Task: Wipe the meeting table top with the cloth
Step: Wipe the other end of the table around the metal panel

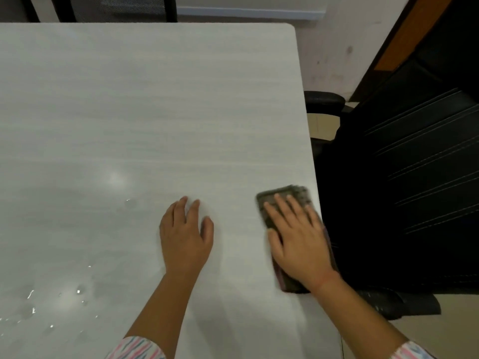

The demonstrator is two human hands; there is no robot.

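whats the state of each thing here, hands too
pale grey wood-grain table top, droplets and wet sheen at near left
dark folded cloth, flat on the table top by its right edge
right hand, open, fingers straight, pressing the cloth
left hand, open, resting flat on bare table top
black padded office chair, close beside the table top's right edge

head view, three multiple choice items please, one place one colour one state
1. Where on the pale grey table top is the dark folded cloth? A right edge; B far left corner; C centre.
2. The padded office chair is: A red; B black; C white.
3. The left hand is: A a fist; B pinching the cloth; C open on the table.
1 A, the right hand presses it beside that edge. 2 B, its seat is black. 3 C, fingers rest on bare surface.
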